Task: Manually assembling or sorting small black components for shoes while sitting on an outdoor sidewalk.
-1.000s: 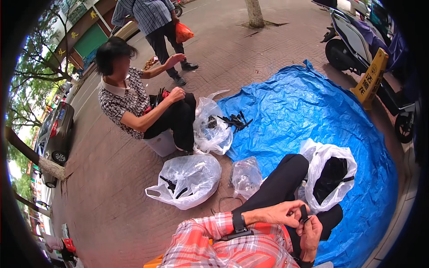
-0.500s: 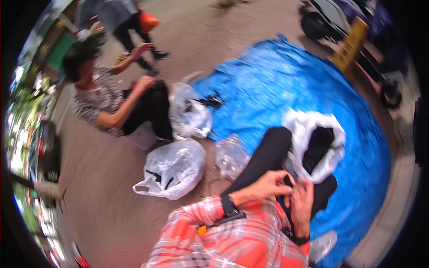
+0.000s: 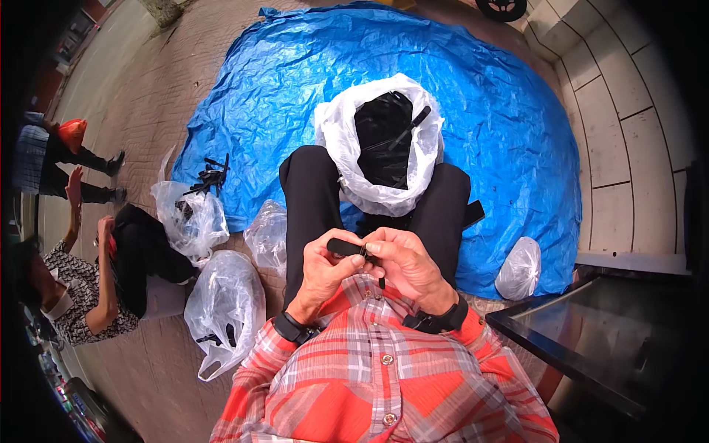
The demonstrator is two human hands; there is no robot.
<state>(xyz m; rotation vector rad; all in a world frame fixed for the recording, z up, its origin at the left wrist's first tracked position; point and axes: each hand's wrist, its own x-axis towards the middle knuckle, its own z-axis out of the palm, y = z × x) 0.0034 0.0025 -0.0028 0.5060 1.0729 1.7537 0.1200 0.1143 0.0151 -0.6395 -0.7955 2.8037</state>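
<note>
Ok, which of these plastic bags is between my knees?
The white bag, wide open and showing black pieces inside. The others sit outside your legs: three clear bags on the left, one small bag on the right.

Daylit brick pavement [image 3: 148, 369] beside pale slabs [image 3: 613, 162]

Outdoor streetside; brick paving [image 3: 151, 376], tree trunk [image 3: 162, 11], black vehicle wheel [image 3: 502, 7]

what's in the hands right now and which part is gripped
A small, flat, elongated black piece: the left hand grips its broad body, the right hand pinches around its right end.
</note>
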